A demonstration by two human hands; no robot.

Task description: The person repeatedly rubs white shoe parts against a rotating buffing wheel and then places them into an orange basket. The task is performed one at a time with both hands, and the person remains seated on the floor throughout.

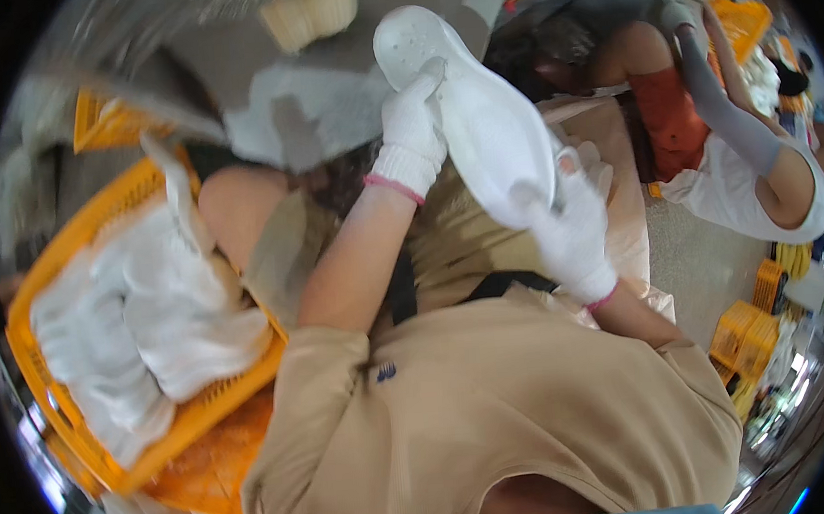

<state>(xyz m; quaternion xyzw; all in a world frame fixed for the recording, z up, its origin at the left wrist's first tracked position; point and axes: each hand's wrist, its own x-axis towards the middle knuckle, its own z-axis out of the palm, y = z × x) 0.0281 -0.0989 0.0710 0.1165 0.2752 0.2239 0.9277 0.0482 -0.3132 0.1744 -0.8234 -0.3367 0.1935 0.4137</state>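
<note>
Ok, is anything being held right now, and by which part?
Yes, a white shoe sole: the left hand grips its left edge near the holed end; the right hand holds its lower end.

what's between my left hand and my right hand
A white shoe-shaped piece lies between your left hand and right hand; the head view shows it.

Orange crate (206, 419) — white shoe-shaped pieces (172, 307) piled inside.

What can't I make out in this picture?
All in the head view:
Perforated white sole: underside faces away.
Left hand: some fingers hidden behind the sole.
Right hand: fingers blurred.
Orange crate: lower white pieces covered by those on top.
Pale yellow block: blurred, its kind unclear.
</note>
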